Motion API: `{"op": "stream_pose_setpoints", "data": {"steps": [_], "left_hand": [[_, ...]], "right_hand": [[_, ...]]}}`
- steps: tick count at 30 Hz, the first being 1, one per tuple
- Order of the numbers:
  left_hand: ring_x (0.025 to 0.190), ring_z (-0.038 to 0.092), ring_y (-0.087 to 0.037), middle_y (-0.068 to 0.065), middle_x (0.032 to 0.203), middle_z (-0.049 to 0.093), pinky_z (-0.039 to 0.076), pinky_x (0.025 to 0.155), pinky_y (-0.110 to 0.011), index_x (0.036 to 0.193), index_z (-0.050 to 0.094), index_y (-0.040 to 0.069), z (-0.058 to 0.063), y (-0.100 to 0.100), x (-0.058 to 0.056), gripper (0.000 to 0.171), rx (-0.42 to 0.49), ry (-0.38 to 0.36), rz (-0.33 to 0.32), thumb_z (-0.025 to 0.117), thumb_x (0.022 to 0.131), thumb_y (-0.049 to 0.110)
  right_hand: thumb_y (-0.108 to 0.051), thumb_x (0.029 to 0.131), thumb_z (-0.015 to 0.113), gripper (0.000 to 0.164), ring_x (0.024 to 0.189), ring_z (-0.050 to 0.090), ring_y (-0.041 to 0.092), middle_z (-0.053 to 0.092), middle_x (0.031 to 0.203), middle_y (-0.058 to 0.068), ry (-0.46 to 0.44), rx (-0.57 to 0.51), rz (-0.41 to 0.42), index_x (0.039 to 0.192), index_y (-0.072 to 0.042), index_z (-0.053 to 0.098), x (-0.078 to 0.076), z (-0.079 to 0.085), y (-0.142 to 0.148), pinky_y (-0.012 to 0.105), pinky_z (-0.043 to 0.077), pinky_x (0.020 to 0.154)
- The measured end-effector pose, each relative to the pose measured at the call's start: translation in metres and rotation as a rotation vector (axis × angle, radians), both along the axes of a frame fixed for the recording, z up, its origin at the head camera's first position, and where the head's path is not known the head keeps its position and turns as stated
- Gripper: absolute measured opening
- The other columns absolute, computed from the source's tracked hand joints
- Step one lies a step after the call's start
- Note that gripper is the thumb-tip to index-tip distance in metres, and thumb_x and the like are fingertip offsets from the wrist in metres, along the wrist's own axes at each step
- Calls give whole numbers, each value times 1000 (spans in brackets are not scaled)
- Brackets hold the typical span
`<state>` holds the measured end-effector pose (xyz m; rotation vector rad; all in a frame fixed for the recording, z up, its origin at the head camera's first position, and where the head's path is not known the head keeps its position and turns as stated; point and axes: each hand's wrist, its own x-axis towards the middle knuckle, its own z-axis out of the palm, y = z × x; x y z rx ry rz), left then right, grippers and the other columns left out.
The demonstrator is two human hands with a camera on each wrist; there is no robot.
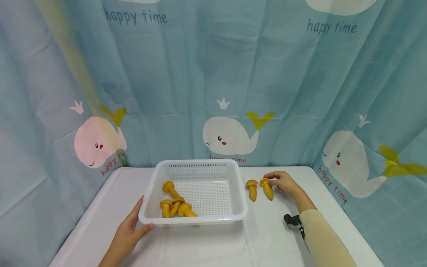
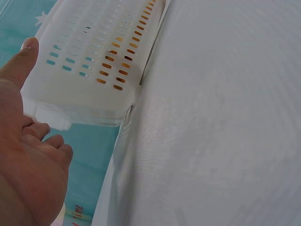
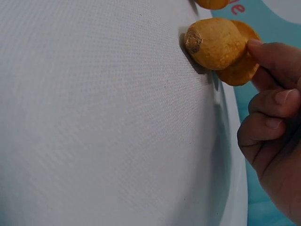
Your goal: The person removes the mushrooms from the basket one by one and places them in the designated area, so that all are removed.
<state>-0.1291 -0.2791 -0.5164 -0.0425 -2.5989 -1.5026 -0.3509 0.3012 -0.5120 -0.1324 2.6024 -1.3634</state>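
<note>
At the near left corner of a white plastic basket (image 1: 193, 221), my left hand (image 1: 126, 230) grips the rim, thumb at the front and fingers along the side. The left wrist view shows the basket's slotted wall (image 2: 80, 84) beside the thumb. Several yellow-brown mushrooms (image 1: 171, 190) lie in the basket's left part. Right of the basket, my right hand (image 1: 283, 183) pinches a mushroom (image 1: 268, 191) by its cap, its stem pointing toward me. The right wrist view shows this mushroom's stem end (image 3: 216, 44) close to the tabletop. Another mushroom (image 1: 252, 191) lies just left of it.
A white cloth (image 1: 207, 248) covers the table. Beside the right forearm is a black device (image 1: 293, 220) by the sleeve. A blue curtain (image 1: 180, 81) with whale prints hangs behind the table and along both sides.
</note>
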Motion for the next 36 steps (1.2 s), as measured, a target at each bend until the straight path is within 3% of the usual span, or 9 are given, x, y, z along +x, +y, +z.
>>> {"op": "stream_pose_setpoints", "data": {"steps": [7,12,15,21,24,28,36], "left_hand": [[156,14,-21,3,171,13,21,101,0,165,13,36,1,-1,-2,96,-3,13,-6,76,93,34],[145,13,12,2,171,15,22,100,2,164,15,37,1,-3,-1,96,0,34,-13,78,92,33],[137,13,23,1,172,15,23,100,3,165,16,35,-1,-3,0,96,8,54,-26,78,92,30],[137,12,24,0,172,14,22,100,3,165,15,33,-4,-4,0,96,7,57,-33,77,93,30],[137,12,24,0,171,15,22,100,3,164,15,37,-4,-4,-1,95,3,56,-26,77,93,31],[138,12,24,0,172,15,22,100,3,162,14,43,-4,-4,-2,95,0,62,-28,77,93,31],[136,12,25,2,171,15,23,101,2,163,14,42,-1,-2,-1,95,6,65,-22,78,93,29]], "right_hand": [[-25,97,72,33,53,38,15,60,142,15,20,0,-10,128,-16,71,-1,5,-1,26,37,48],[-23,96,73,32,46,34,13,60,143,15,42,-16,2,128,-15,72,0,10,-2,25,37,45],[-24,97,72,35,44,32,13,60,143,15,54,-20,22,130,-13,70,0,14,-3,26,37,43],[-35,96,73,35,46,34,16,58,145,11,74,35,35,129,-22,70,2,32,-8,26,38,45],[-37,96,73,36,45,34,16,56,146,11,100,52,56,130,-24,69,4,45,-13,26,38,44],[-35,97,72,38,43,33,15,59,144,12,131,34,104,133,-22,68,7,62,-20,27,37,42],[-28,98,72,34,42,31,14,62,141,11,200,-1,166,131,-20,70,8,89,-38,26,35,40]]}}
